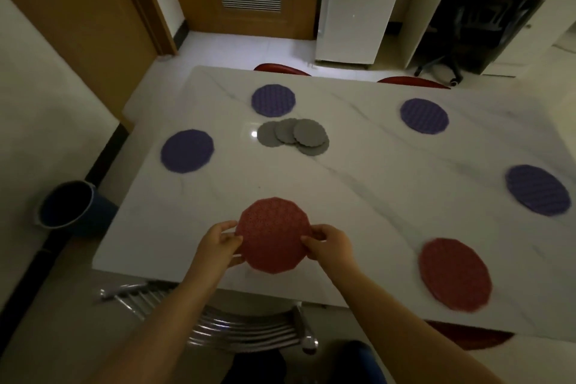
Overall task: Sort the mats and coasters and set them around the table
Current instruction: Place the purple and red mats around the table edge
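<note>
I hold a round red mat (272,235) by its edges over the near side of the white marble table (358,196). My left hand (219,243) grips its left rim and my right hand (328,243) its right rim. A second red mat (455,274) lies flat at the near right. Several purple mats lie around the table: at the left (187,151), far left (273,100), far right (424,116) and right edge (537,190). A pile of several small grey coasters (294,135) overlaps near the far middle.
A metal-backed chair (249,330) stands just under me at the near edge. Two red chair backs, one (282,68) and another (413,82), show beyond the far edge. A dark bucket (67,204) sits on the floor at the left. A white fridge (358,3) and a black office chair (461,28) stand behind.
</note>
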The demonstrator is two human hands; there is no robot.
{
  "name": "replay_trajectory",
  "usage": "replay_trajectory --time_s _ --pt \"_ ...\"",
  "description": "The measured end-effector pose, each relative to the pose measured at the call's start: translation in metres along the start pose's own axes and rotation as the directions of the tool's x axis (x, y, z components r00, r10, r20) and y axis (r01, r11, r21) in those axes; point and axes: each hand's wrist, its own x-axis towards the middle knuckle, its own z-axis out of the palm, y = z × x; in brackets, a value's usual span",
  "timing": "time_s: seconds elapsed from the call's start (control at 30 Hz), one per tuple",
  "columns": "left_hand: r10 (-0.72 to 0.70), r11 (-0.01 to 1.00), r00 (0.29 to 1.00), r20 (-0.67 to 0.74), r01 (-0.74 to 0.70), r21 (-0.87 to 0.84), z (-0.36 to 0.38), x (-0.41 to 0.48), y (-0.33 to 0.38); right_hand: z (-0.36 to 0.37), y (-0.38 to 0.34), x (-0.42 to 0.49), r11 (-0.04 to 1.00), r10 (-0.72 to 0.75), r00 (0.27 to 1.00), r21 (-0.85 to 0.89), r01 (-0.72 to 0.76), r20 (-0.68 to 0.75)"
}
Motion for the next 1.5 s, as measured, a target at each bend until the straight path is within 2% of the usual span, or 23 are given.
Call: replay_trajectory --time_s 0.13,0.27,0.37,0.7,0.83,1.0,1.27,1.5 --pt "-0.047 0.988 0.989 0.139 0.026 0.150 -0.032 0.024 -0.002 0.041 0.001 0.002 0.993 0.087 0.995 -0.074 -0.090 -0.042" --pt "-0.094 0.972 0.982 0.162 0.056 0.228 -0.048 0.043 -0.008 0.063 0.000 0.000 0.978 0.141 0.989 -0.146 -0.147 -0.053" --pt "-0.087 0.939 0.977 0.197 0.014 0.344 -0.053 0.049 -0.012 0.074 0.002 0.000 0.967 0.173 0.982 -0.176 -0.183 -0.070" --pt "-0.127 0.850 0.945 0.301 -0.053 0.524 -0.058 0.069 -0.029 0.092 0.005 0.005 0.918 0.192 0.972 -0.325 -0.227 -0.136" --pt "-0.163 0.820 0.937 0.308 -0.044 0.570 -0.058 0.068 -0.032 0.097 0.004 0.005 0.906 0.162 0.973 -0.366 -0.212 -0.162" --pt "-0.183 0.751 0.946 0.268 -0.041 0.659 -0.056 0.067 -0.033 0.106 0.004 0.003 0.841 0.142 0.985 -0.513 -0.172 -0.097" --pt "-0.141 0.764 0.967 0.213 -0.030 0.645 -0.056 0.070 -0.038 0.109 0.006 0.003 0.858 0.145 0.987 -0.487 -0.163 -0.075" --pt "-0.123 0.683 0.975 0.184 -0.051 0.728 -0.054 0.068 -0.039 0.099 0.008 0.008 0.875 0.179 0.982 -0.447 -0.188 -0.064"
